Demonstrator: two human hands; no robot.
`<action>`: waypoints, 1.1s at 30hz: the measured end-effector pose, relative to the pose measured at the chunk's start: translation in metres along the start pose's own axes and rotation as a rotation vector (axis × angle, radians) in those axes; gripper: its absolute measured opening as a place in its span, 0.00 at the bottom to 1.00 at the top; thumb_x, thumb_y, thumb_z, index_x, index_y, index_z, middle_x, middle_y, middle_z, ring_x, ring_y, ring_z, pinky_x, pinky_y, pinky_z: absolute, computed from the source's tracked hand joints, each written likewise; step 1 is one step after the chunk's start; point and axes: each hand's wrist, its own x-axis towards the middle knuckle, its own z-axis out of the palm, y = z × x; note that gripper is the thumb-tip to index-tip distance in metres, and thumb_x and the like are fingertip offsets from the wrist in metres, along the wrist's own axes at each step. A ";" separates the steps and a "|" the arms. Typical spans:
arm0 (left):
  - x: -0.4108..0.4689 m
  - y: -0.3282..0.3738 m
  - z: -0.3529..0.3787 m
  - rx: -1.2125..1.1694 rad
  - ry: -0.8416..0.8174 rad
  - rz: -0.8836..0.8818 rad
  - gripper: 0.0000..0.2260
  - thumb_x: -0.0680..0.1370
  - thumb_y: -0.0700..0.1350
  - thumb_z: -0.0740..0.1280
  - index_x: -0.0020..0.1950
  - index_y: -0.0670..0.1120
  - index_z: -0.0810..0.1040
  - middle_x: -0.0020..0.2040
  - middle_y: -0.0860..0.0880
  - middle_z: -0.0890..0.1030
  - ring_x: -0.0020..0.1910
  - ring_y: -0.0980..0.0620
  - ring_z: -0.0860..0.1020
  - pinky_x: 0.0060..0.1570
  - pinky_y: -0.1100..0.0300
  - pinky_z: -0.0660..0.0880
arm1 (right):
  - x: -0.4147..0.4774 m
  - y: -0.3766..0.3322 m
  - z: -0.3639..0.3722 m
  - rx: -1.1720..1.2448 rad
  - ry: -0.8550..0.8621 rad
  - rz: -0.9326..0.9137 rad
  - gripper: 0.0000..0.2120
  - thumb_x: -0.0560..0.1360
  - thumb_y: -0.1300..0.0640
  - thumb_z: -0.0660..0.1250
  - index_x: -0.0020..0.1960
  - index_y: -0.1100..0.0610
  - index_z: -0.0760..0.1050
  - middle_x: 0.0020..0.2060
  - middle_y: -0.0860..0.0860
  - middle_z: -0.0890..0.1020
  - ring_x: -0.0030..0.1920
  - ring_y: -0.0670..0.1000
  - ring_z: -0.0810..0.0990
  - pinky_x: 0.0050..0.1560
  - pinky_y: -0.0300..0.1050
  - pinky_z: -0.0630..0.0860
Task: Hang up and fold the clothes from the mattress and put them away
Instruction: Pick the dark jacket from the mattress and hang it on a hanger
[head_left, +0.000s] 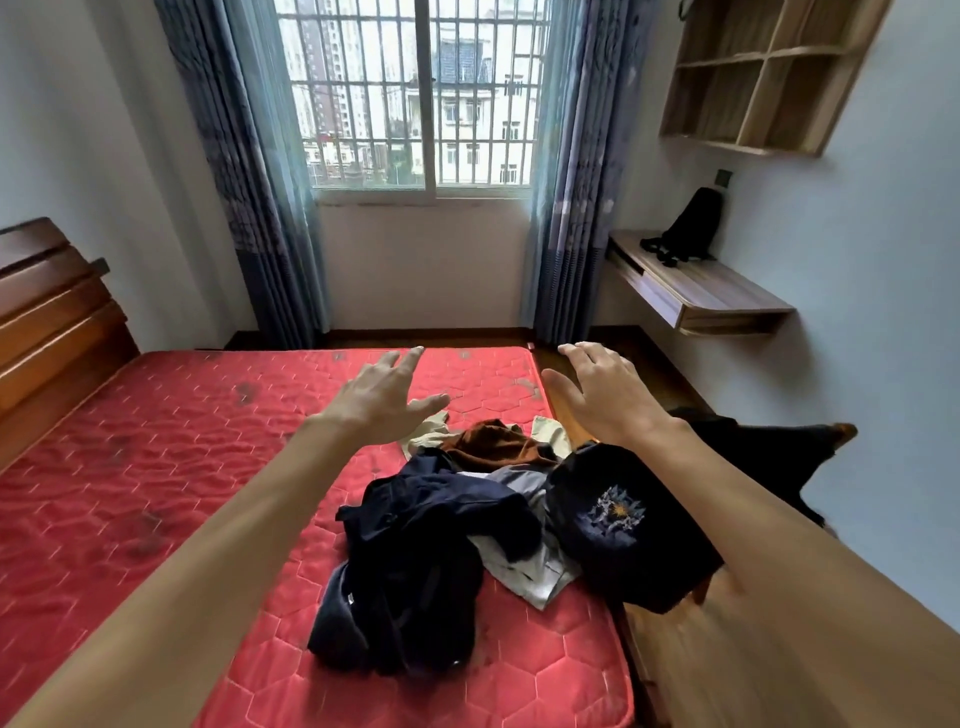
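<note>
A heap of clothes lies near the right edge of the red quilted mattress (156, 493). In it are a dark navy garment (415, 561) at the front, a black garment with a pale printed emblem (618, 525) hanging over the bed's edge, a rust-brown piece (498, 444), and pale beige and grey pieces (535, 571). My left hand (384, 395) hovers above the far side of the heap, fingers stretched out, holding nothing. My right hand (597, 389) is raised to the right of it, fingers spread, also holding nothing.
A wooden headboard (47, 322) stands at the left. Beyond the bed are a barred window (415, 93) and blue curtains (249, 182). On the right wall hang a wooden shelf unit (763, 78) and a floating desk (696, 291) with a black bag (685, 228).
</note>
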 end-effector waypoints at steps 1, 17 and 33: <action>0.011 -0.002 0.003 0.005 -0.008 -0.002 0.40 0.77 0.66 0.62 0.81 0.51 0.50 0.80 0.43 0.58 0.77 0.41 0.60 0.73 0.40 0.63 | 0.009 0.004 0.006 0.007 -0.002 0.003 0.32 0.80 0.37 0.51 0.76 0.57 0.62 0.74 0.57 0.67 0.75 0.57 0.63 0.74 0.55 0.58; 0.203 0.036 0.055 0.024 -0.097 0.020 0.38 0.78 0.65 0.62 0.81 0.51 0.51 0.79 0.43 0.60 0.76 0.42 0.63 0.71 0.40 0.66 | 0.146 0.118 0.071 0.059 -0.052 0.024 0.31 0.81 0.38 0.53 0.76 0.57 0.63 0.73 0.57 0.68 0.74 0.57 0.64 0.73 0.54 0.60; 0.305 0.040 0.131 -0.017 -0.254 -0.007 0.35 0.79 0.64 0.60 0.81 0.52 0.53 0.77 0.44 0.63 0.76 0.41 0.62 0.74 0.43 0.62 | 0.207 0.193 0.151 0.166 -0.223 0.070 0.28 0.82 0.40 0.53 0.75 0.57 0.64 0.73 0.56 0.69 0.73 0.56 0.65 0.73 0.55 0.61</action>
